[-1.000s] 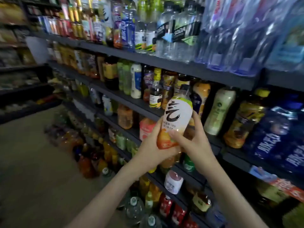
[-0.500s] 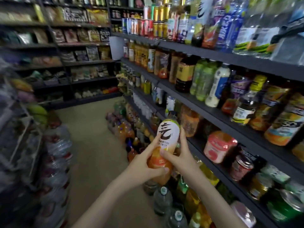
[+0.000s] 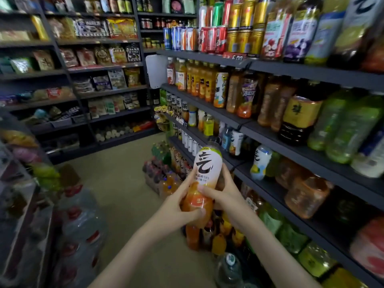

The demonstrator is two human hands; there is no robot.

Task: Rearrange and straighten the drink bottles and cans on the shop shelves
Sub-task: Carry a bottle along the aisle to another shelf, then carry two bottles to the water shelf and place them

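Note:
I hold an orange drink bottle (image 3: 204, 177) with a white label and a black brush character upright in front of me, off the shelf. My left hand (image 3: 178, 206) grips its orange lower part from the left, thumb across the front. My right hand (image 3: 223, 192) grips it from the right, fingers wrapped round the label. The dark drink shelves (image 3: 276, 134) run along the right, packed with bottles. A similar white-labelled bottle (image 3: 259, 162) stands on the shelf to the right of my hands.
Cans (image 3: 209, 38) fill the top shelf. Shrink-wrapped bottle packs (image 3: 160, 173) and loose bottles sit on the floor below the shelves. Large water jugs (image 3: 81, 221) stand at the left. Snack shelves (image 3: 99, 80) close the aisle's far end. Bare floor (image 3: 124, 183) lies between.
My view has swung left along the aisle. The bottle has come away from the shelf front and lower in view, still held in both hands.

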